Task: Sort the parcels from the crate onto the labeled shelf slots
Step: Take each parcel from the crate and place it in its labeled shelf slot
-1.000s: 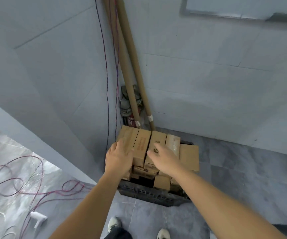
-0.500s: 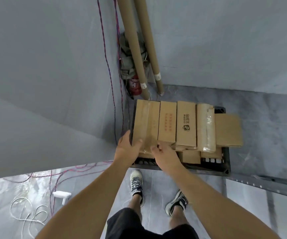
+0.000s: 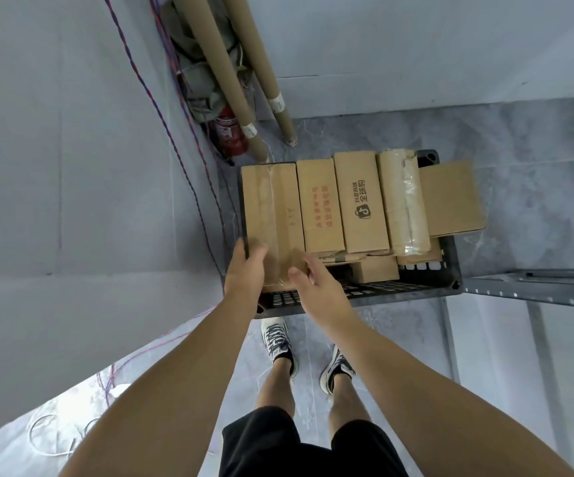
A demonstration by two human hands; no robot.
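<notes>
Plainly, left hand and right hand clamp the long brown cardboard parcel, nine o'clock in the black plastic crate; stiff, likely light.

Bare storeroom corner.
A crate of cardboard parcels, metal racking, leaning cardboard tubes, a fire extinguisher.

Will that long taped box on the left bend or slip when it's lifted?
Probably stays stiff: the taped box has straight, square edges. Its shiny tape could be slippery. It is long, and the left hand and right hand grip only its near end, so the far end may dip.
</notes>
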